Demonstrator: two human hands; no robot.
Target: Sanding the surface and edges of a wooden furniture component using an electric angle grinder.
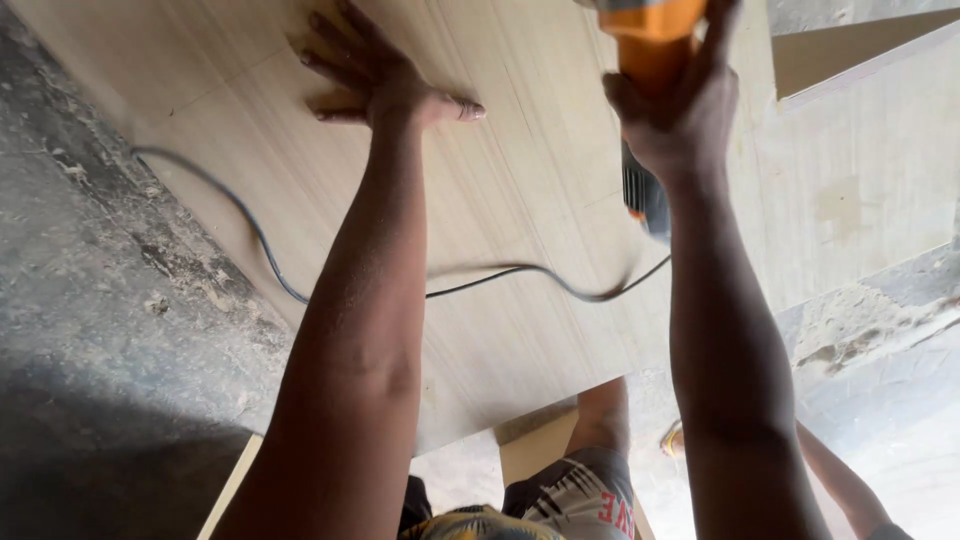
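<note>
Dusty concrete floor (90,300) surrounds the wood board (520,200). My left hand (375,70) lies spread flat on the board; my right hand (675,110) grips the orange power tool (650,40). I'd press firmly, keeping the cord (500,270) behind the tool.

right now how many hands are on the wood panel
1: the left hand lies flat on the wood panel. The right hand grips the orange power tool instead.
</note>
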